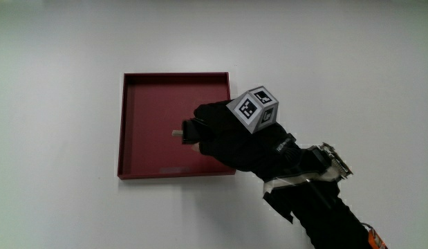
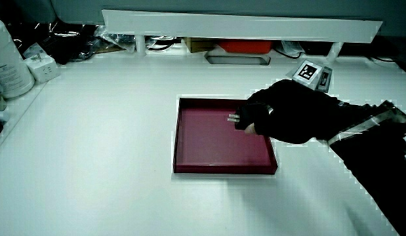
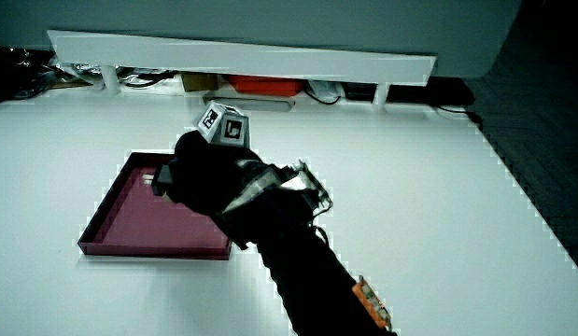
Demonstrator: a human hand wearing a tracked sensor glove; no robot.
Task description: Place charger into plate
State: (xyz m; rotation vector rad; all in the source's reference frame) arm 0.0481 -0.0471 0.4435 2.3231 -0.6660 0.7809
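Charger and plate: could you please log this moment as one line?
hand: shut on charger | position: over plate | charger: not yet released

A dark red square plate [image 1: 141, 124] lies on the white table [image 1: 54, 104], and the black-gloved hand [image 1: 227, 135] bears a grey cube [image 1: 255, 109] with black-and-white square markings.

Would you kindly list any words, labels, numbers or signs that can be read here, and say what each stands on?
No readable words or numbers anywhere.
Cube on the hand: black-and-white square patterns, no letters.
White container at the table's edge: faint print, too small to read.
Red plate: a faint mark near its rim, unreadable.
Charger: no label visible.
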